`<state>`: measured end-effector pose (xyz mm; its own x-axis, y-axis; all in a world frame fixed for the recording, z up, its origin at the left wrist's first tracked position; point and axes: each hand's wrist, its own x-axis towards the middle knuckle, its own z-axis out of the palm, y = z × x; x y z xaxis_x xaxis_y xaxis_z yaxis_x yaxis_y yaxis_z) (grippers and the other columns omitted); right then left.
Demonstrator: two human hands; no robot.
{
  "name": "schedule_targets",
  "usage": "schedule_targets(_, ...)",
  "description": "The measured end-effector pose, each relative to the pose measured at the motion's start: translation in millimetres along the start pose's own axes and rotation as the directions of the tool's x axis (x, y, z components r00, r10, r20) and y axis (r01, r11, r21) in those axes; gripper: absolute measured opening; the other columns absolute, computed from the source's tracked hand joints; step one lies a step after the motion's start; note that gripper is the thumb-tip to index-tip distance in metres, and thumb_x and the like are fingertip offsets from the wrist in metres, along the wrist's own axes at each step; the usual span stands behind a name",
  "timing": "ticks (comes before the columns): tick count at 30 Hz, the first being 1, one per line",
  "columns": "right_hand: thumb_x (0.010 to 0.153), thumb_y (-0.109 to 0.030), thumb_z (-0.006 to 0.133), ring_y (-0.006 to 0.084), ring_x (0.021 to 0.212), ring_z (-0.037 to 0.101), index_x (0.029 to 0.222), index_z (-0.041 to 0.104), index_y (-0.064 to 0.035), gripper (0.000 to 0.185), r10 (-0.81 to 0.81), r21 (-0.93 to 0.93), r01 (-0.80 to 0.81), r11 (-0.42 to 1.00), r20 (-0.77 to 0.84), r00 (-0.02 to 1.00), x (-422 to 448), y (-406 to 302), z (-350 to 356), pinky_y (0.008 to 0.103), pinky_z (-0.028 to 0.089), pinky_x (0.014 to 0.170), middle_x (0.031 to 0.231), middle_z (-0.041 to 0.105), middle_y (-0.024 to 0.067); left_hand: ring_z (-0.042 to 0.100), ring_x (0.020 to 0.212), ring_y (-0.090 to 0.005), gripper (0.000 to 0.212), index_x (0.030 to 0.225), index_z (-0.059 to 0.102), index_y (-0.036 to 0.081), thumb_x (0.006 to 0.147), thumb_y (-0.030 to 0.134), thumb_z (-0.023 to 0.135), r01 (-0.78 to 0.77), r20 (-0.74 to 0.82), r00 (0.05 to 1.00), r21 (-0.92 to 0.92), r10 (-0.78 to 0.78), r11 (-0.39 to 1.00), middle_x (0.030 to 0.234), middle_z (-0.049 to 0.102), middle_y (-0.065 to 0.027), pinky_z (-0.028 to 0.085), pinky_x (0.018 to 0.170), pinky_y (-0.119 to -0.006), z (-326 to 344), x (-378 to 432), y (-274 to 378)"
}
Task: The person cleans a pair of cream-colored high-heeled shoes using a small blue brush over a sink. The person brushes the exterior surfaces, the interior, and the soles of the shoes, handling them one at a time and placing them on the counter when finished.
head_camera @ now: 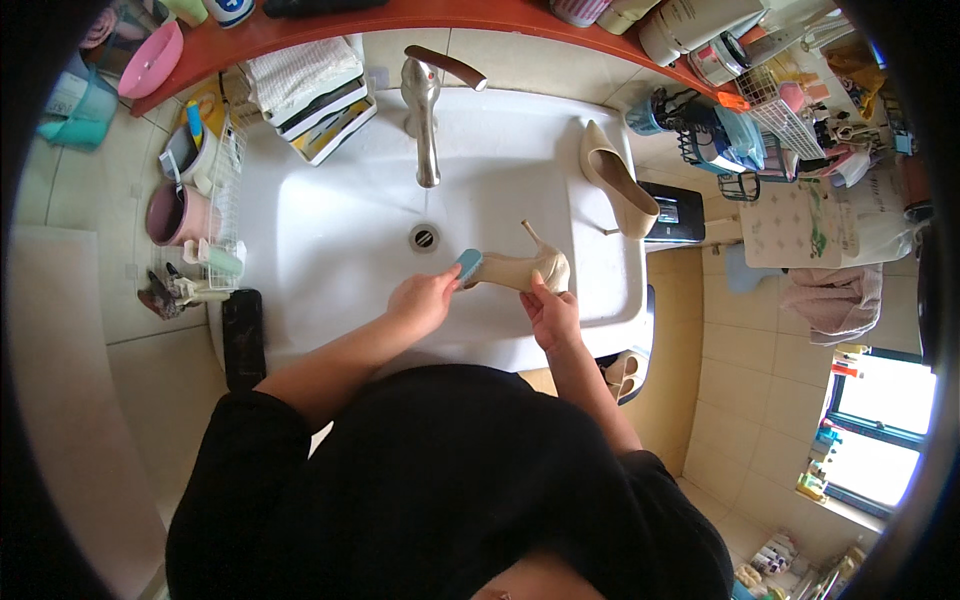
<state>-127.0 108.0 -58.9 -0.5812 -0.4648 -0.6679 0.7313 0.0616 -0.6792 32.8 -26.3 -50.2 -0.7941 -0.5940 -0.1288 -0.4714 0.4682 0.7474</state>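
Over the white sink basin (330, 247), my right hand (553, 313) grips a beige high-heeled shoe (510, 271) near its heel end. The shoe lies on its side, its thin heel pointing up and its toe towards the left. Between the fingers of my left hand (424, 300) is a small blue brush (469, 264), its bristles against the toe. A second beige high-heeled shoe (611, 176) stands on the sink's right rim. Behind the basin rises a metal faucet (426, 112), with a thin stream of water seeming to fall from its spout towards the drain (424, 238).
A dark phone (244, 337) lies on the sink's front left corner. Along the left wall, a white wire rack (229, 195) holds cups. A white organizer box (322, 120) with a cloth sits at the back left. A red shelf (450, 16) with bottles spans the back.
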Motion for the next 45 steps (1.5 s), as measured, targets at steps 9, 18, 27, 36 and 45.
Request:
schedule_targets(9, 0.082, -0.011, 0.061, 0.0172, 0.078, 0.059, 0.096, 0.054, 0.0018, 0.02, -0.024, -0.033, 0.024, 0.999, 0.015, 1.0, -1.7, -7.5, 6.6, 0.0275, 0.049, 0.073, 0.088, 0.059, 0.0078, 0.06, 0.061, -0.032, 0.027, 0.109, 0.057, 0.008, 0.084, 0.015, 0.051, -0.077, 0.001, 0.997, 0.061, 0.077, 0.995, 0.074, 0.061, -0.0173, 0.045, 0.053, -0.04, 8.3, 7.0, -3.5)
schedule_targets(18, 0.082, -0.013, 0.061, 0.0154, 0.078, 0.057, 0.098, 0.054, 0.0026, 0.024, -0.074, -0.142, 0.088, 0.986, 0.099, 0.992, 1.0, -8.0, -0.3, 0.0271, 0.048, 0.072, 0.089, 0.058, 0.007, 0.058, 0.055, -0.0319, 0.026, 0.108, 0.058, 0.009, 0.085, 0.018, 0.051, -0.096, 0.057, 0.994, 0.015, 0.095, 0.995, 0.065, 0.059, -0.0177, 0.044, 0.051, -0.041, 2.3, 10.1, 23.6)
schedule_targets(27, 0.081, -0.013, 0.062, 0.0165, 0.08, 0.056, 0.098, 0.053, 0.005, 0.027, -0.111, -0.18, 0.149, 0.972, 0.205, 0.972, 6.3, -8.0, 1.7, 0.0274, 0.048, 0.074, 0.093, 0.056, 0.0087, 0.06, 0.061, -0.0318, 0.028, 0.112, 0.056, 0.012, 0.085, 0.018, 0.05, -0.154, 0.03, 0.988, -0.026, 0.154, 0.988, 0.073, 0.062, -0.0152, 0.048, 0.055, -0.039, -4.3, 16.0, 48.7)
schedule_targets(36, 0.082, -0.012, 0.061, 0.0152, 0.076, 0.057, 0.098, 0.052, 0.0043, 0.024, -0.061, -0.141, 0.088, 0.986, 0.182, 0.981, 5.9, -11.0, 8.6, 0.0267, 0.049, 0.072, 0.088, 0.057, 0.0072, 0.06, 0.062, -0.0332, 0.029, 0.113, 0.054, 0.01, 0.085, 0.018, 0.049, -0.145, -0.055, 0.988, -0.031, 0.143, 0.989, 0.068, 0.059, -0.0178, 0.047, 0.057, -0.042, 11.6, 14.1, 51.9)
schedule_targets(45, 0.082, -0.012, 0.061, 0.0148, 0.072, 0.056, 0.094, 0.053, 0.0063, 0.024, -0.083, -0.165, 0.098, 0.981, 0.096, 0.992, -1.0, -11.4, 21.3, 0.0257, 0.049, 0.069, 0.087, 0.055, 0.0084, 0.058, 0.058, -0.0356, 0.028, 0.111, 0.055, 0.009, 0.085, 0.015, 0.048, -0.09, -0.084, 0.992, 0.01, 0.091, 0.996, 0.065, 0.059, -0.0165, 0.046, 0.054, -0.044, 16.5, 13.3, 36.0)
